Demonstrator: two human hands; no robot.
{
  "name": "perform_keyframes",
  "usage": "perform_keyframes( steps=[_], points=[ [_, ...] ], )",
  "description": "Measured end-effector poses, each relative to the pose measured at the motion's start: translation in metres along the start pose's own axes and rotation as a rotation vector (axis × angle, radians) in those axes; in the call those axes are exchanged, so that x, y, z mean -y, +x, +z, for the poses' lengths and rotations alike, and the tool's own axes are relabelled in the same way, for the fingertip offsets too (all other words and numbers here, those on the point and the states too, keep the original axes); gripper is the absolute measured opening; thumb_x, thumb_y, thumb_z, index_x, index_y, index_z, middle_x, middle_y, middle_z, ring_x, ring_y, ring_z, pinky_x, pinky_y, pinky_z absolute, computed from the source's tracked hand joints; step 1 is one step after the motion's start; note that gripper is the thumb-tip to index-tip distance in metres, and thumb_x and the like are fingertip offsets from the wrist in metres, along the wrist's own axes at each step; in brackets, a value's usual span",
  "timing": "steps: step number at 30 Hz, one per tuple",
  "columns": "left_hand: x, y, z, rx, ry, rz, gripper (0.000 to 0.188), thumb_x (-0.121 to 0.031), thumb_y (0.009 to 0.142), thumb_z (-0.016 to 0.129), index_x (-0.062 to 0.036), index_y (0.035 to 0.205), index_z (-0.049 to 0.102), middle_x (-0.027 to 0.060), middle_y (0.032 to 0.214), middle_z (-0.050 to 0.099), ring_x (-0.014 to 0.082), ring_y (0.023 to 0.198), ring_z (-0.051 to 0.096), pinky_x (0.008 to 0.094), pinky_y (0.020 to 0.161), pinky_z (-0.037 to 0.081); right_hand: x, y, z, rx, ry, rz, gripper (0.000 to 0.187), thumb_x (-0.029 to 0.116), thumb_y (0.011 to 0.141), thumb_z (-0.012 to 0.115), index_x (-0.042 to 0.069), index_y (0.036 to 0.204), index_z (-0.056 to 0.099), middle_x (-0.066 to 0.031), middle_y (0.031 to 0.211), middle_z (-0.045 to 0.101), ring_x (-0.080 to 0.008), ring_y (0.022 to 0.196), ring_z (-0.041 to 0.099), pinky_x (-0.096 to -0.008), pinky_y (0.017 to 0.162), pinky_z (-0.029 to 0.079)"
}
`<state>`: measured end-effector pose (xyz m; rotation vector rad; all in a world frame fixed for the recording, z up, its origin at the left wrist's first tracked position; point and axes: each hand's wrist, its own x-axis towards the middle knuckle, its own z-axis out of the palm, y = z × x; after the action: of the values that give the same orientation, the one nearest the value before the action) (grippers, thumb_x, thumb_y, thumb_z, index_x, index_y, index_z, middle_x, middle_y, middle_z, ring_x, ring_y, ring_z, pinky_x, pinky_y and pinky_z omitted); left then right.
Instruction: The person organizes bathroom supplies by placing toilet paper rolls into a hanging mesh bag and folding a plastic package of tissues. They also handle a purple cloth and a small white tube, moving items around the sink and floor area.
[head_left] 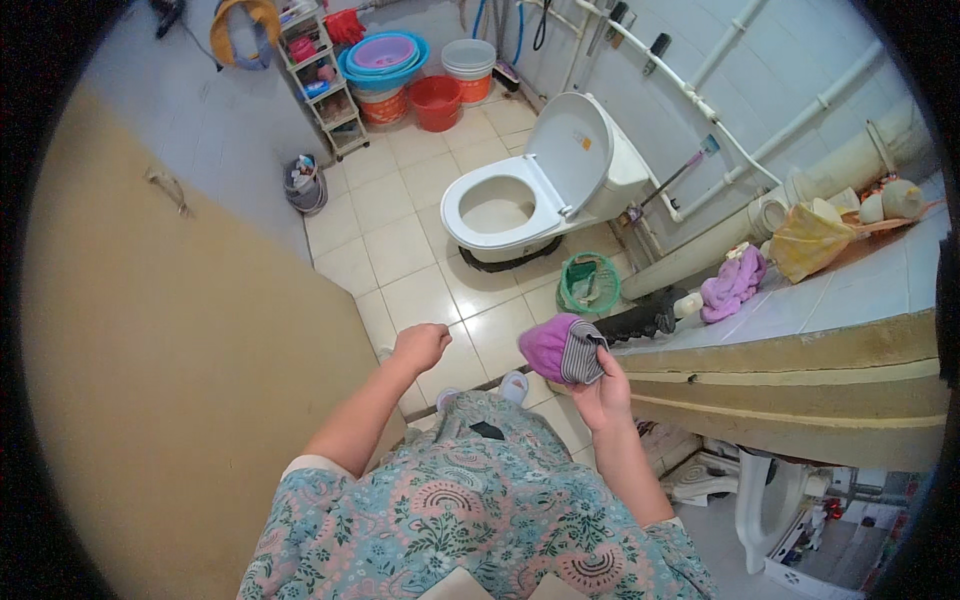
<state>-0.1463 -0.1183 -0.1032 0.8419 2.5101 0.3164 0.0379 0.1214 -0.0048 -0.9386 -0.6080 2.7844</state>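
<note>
My right hand (603,392) grips a purple cloth with a grey striped lining (562,348), held up in front of me just left of a tiled counter's edge. My left hand (421,345) hangs over the floor tiles with its fingers curled into a loose fist, holding nothing. It is about a hand's width to the left of the cloth. Both forearms rise from my floral-patterned garment at the bottom of the view.
A white toilet (520,195) with raised lid stands ahead, a green basket (588,283) beside it. The tiled counter (830,300) on the right carries a purple rag (733,284), a yellow cloth (806,240) and a black object (645,320). Stacked basins (383,55), a red bucket (436,102) and a rack (322,80) line the far wall. A tan door (180,380) fills the left.
</note>
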Motion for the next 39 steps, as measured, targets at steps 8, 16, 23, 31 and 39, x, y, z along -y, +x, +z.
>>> perform_keyframes(
  steps=[8, 16, 23, 31, 39],
  points=[
    [-0.136, -0.012, -0.071, -0.056, -0.348, 0.388, 0.073, -0.031, 0.074, 0.068, -0.0181, 0.136, 0.033, 0.0113, 0.128, 0.048, 0.0265, 0.077, 0.063, 0.0371, 0.068, 0.051, 0.031, 0.026, 0.014, -0.016, 0.132, -0.012, 0.04, 0.027, 0.096, 0.037, 0.004, 0.129, 0.04, -0.0121, 0.13, 0.044, -0.0266, 0.116, 0.045, -0.0466, 0.1, 0.035],
    [-0.188, 0.032, -0.074, -0.047, -0.518, 0.471, 0.055, -0.021, 0.078, 0.059, -0.0119, 0.131, 0.044, 0.0124, 0.116, 0.057, 0.0272, 0.079, 0.064, 0.0351, 0.067, 0.052, 0.066, -0.005, 0.037, 0.16, 0.147, -0.156, 0.041, 0.025, 0.096, 0.037, 0.005, 0.132, 0.036, -0.01, 0.134, 0.039, -0.0233, 0.125, 0.036, -0.0472, 0.105, 0.029],
    [-0.219, 0.072, -0.092, 0.423, -1.468, 0.174, 0.042, -0.024, 0.09, 0.051, 0.0, 0.124, 0.047, 0.0059, 0.112, 0.057, 0.0143, 0.098, 0.055, 0.0284, 0.087, 0.045, 0.104, -0.013, 0.012, 0.037, -0.28, -0.307, 0.041, 0.014, 0.091, 0.048, 0.003, 0.13, 0.038, -0.0073, 0.132, 0.041, -0.0206, 0.123, 0.038, -0.0413, 0.102, 0.032],
    [-0.215, 0.114, -0.131, 0.68, -1.481, 0.195, 0.054, -0.027, 0.086, 0.056, -0.0014, 0.131, 0.039, 0.011, 0.121, 0.053, 0.0214, 0.106, 0.056, 0.0347, 0.092, 0.045, 0.11, 0.015, 0.007, -0.017, -0.37, -0.407, 0.062, 0.016, 0.092, 0.049, 0.009, 0.143, 0.015, -0.0125, 0.128, 0.042, -0.0206, 0.118, 0.042, -0.0344, 0.101, 0.029],
    [-0.18, 0.192, -0.154, 0.809, -1.309, 0.206, 0.048, -0.028, 0.092, 0.05, -0.0014, 0.13, 0.041, 0.0092, 0.121, 0.053, 0.0182, 0.108, 0.054, 0.0325, 0.093, 0.044, 0.104, 0.092, 0.052, 0.129, -0.058, -0.472, 0.064, 0.004, 0.089, 0.051, 0.013, 0.143, 0.017, -0.0132, 0.122, 0.048, -0.0221, 0.111, 0.051, -0.0362, 0.094, 0.042]
  ],
)
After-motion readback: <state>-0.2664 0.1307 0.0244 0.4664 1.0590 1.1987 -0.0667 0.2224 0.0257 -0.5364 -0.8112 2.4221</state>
